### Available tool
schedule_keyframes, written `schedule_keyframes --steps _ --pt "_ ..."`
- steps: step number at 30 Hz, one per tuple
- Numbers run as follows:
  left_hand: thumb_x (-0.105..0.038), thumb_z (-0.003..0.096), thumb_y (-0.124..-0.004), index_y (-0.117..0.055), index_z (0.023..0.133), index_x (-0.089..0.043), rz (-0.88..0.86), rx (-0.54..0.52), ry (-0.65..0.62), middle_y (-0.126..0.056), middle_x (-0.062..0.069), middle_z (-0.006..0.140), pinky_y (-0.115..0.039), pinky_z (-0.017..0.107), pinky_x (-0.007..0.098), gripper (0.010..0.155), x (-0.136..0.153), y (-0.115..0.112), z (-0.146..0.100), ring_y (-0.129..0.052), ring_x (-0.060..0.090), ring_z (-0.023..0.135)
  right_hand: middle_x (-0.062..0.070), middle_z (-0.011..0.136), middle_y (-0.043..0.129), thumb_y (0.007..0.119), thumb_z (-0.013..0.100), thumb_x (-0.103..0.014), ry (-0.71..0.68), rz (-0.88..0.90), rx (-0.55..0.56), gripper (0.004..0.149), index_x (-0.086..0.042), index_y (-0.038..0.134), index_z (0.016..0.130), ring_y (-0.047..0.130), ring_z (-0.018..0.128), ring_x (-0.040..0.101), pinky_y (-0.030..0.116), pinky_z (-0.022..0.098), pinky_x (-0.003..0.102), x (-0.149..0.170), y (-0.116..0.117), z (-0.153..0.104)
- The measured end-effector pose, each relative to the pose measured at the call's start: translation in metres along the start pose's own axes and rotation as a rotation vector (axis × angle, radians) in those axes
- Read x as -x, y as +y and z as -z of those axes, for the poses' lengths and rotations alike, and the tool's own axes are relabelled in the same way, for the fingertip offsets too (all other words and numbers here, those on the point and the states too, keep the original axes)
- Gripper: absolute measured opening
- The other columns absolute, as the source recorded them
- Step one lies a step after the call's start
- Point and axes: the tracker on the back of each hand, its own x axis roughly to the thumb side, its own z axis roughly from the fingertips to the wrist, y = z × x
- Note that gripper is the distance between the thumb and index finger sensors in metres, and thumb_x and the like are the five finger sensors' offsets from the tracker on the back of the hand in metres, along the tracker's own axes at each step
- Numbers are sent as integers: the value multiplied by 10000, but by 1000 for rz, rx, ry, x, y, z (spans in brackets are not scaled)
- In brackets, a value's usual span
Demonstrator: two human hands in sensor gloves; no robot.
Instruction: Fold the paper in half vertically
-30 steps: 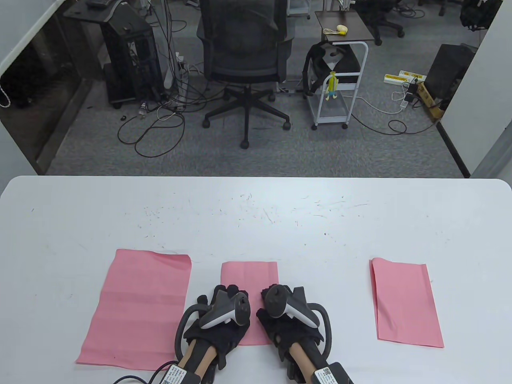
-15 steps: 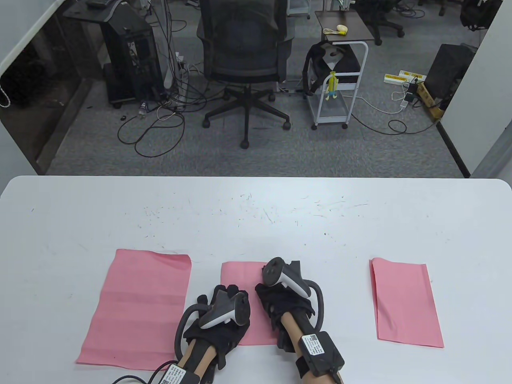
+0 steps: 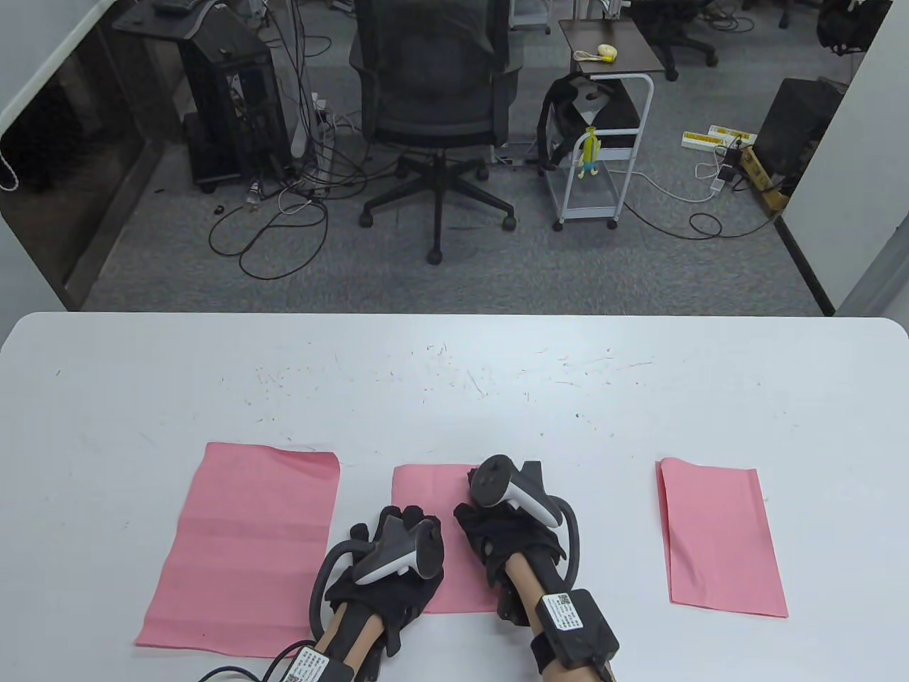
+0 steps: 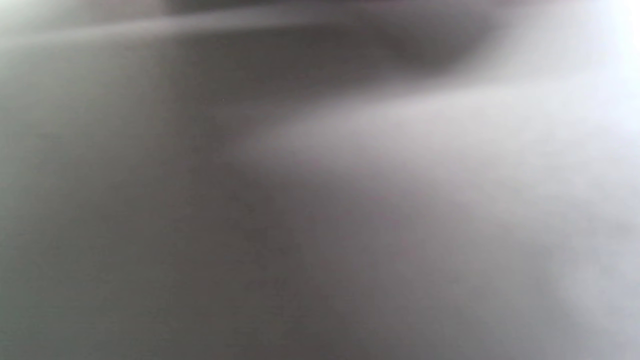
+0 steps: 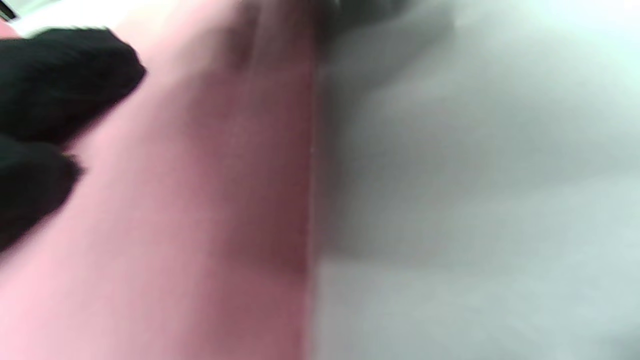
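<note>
The left hand (image 3: 387, 561) lies flat on the lower left part of the folded pink paper (image 3: 433, 490), with the fingers spread forward and pressing on the sheet, and it holds nothing. The right hand (image 3: 508, 536) rests on the right side of the same paper, further up along the right edge; its fingers are hidden under the tracker in the table view, so I cannot tell how wide they are. In the right wrist view, black gloved fingertips (image 5: 65, 75) touch the pink surface, and the straight edge of the paper runs against the white table (image 5: 475, 200). The left wrist view is only grey blur. The folded paper is narrow and lies in the middle, near the front edge of the table (image 3: 454, 383). To the left, just beside it, lies a wider unfolded pink sheet (image 3: 241, 547). Well apart to the right lies another folded pink sheet (image 3: 721, 540).
</note>
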Motion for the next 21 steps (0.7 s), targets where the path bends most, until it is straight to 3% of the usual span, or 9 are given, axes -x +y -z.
schedule_keyframes --steps 4,9,13,14,16,21 --pt "-629 524 -333 45 1111 -373 -1 3 0 87 -65 1210 -159 834 654 744 0 0 0 32 289 1144 32 1167 351 586 504 -536 -42 -102 28 655 -285 388 1076 403 1075 310 422 773 531 -3 -2 -26" --pt "-629 524 -334 46 1112 -371 -2 2 -1 88 -66 1209 -158 833 654 746 0 0 0 32 289 1144 35 1163 406 588 504 -533 -66 -137 21 638 -286 436 1072 487 1063 327 477 763 542 -4 8 -40" --pt "-629 523 -333 47 1110 -374 -2 2 -1 86 -65 1209 -157 834 653 744 0 0 0 31 289 1144 37 1139 506 592 504 -530 -61 -169 -19 613 -268 523 1054 543 1039 318 515 753 537 -3 23 -36" --pt "-630 523 -332 48 1110 -373 -2 2 -1 89 -66 1209 -156 833 654 745 0 0 0 33 291 1143 13 1141 443 591 505 -528 -49 -189 -39 612 -276 497 1055 467 1051 302 481 761 534 -3 28 -34" --pt "-629 523 -334 45 1111 -373 -2 4 -1 87 -66 1208 -158 833 653 744 0 0 0 33 289 1143 0 1130 459 593 503 -527 -41 -220 15 601 -288 504 1047 490 1043 287 492 761 528 -5 28 -34" --pt "-630 523 -332 48 1111 -371 -3 4 -2 91 -65 1208 -154 833 653 746 0 0 0 35 289 1142 12 1122 478 594 504 -522 -42 -181 -16 600 -270 524 1044 498 1036 299 491 761 532 -5 25 -33"
